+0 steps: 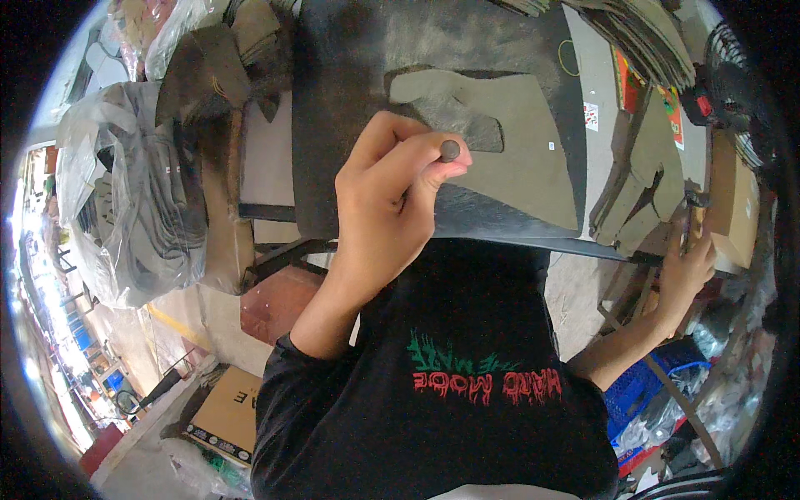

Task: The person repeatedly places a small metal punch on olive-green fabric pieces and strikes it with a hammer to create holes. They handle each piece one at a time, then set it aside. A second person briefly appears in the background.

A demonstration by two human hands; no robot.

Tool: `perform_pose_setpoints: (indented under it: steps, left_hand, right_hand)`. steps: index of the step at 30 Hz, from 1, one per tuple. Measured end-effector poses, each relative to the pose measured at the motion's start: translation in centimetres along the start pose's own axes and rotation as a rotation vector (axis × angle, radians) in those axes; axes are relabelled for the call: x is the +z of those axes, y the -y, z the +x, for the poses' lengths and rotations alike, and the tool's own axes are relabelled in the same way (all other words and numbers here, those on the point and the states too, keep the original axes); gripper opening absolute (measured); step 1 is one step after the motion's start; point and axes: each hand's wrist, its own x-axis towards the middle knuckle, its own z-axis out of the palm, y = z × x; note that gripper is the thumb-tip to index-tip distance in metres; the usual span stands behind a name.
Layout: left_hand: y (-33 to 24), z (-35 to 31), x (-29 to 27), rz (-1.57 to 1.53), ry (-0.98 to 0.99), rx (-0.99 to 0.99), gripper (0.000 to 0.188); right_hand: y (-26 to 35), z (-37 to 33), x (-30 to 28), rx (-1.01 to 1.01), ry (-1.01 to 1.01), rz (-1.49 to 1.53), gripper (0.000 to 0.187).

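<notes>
Over the dark work board, my left hand is closed in a pinch on a thin round stick, seen end-on; whether it is a pencil or a tool does not show. Beneath and beyond it lies a flat grey-olive fabric piece with a small white sticker. A darker, rounded patch sits on this piece, partly covered by my fingers. Far to the right, my right hand is at the table's edge beside a cardboard box. Its fingers are curled around something I cannot make out.
Cut fabric pieces lie at the right of the table, with a stack behind. A black fan stands at the far right. Clear bags of dark fabric are at the left. A blue crate sits below right.
</notes>
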Motion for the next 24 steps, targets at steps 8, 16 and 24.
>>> perform_pose_setpoints:
  steps: [8, 16, 24]
  left_hand:
    - [-0.2, 0.1, 0.0, 0.081, -0.020, 0.065, 0.008]
    - [-0.8, -0.2, 0.2, 0.070, -0.015, 0.030, 0.009]
    - [0.1, -0.5, 0.5, -0.113, -0.062, 0.092, 0.011]
  right_hand:
    - [-7.3, 1.5, 5.5, -0.124, 0.014, 0.219, 0.037]
    - [-2.8, 1.5, -3.1, 0.115, 0.019, 0.712, 0.037]
    - [9.6, 0.7, -15.1, -0.774, 0.086, 0.826, 0.038]
